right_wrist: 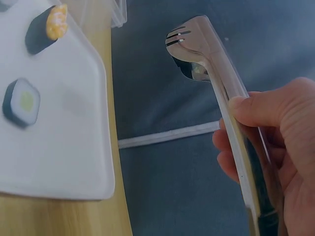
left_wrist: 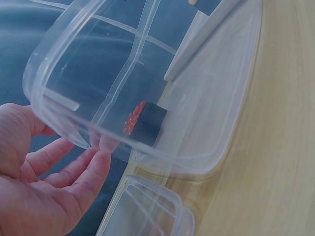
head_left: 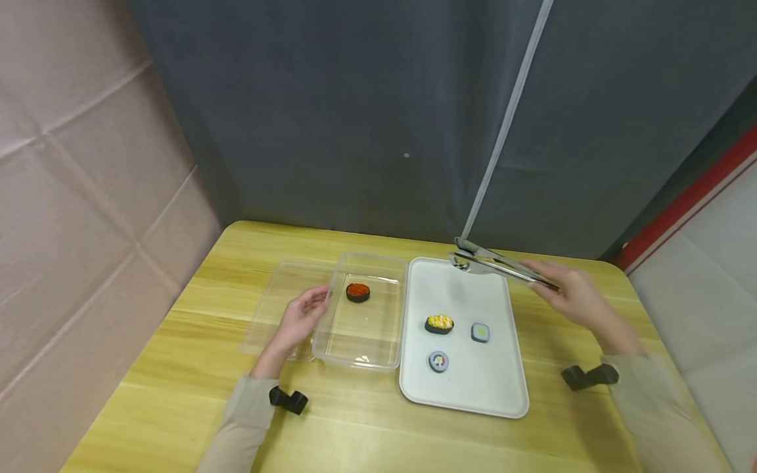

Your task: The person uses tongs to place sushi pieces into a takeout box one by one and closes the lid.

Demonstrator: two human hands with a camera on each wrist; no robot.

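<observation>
My left hand point(head_left: 309, 307) rests with relaxed fingers against the left wall of a clear plastic container point(head_left: 378, 260). In the left wrist view, the fingertips point(left_wrist: 101, 147) touch the container point(left_wrist: 162, 157) at its rim. Inside lies a red roe sushi piece point(head_left: 357, 292) point(left_wrist: 146, 120). My right hand point(head_left: 558, 289) point(right_wrist: 280, 142) grips metal tongs point(head_left: 493, 264) point(right_wrist: 206, 46), held in the air over the far right corner of a white tray point(head_left: 467, 394) point(right_wrist: 64, 152). On the tray lie a yellow corn sushi point(head_left: 439, 323) point(right_wrist: 47, 27), a green-centred roll point(head_left: 480, 332) point(right_wrist: 22, 102) and another roll point(head_left: 438, 360).
A clear lid point(head_left: 269, 309) point(left_wrist: 147, 211) lies flat to the left of the container, partly under my left hand. All of this sits on a yellow wooden table point(head_left: 355, 427). A dark curtain point(head_left: 355, 118) hangs behind it and a pale wall stands at the left.
</observation>
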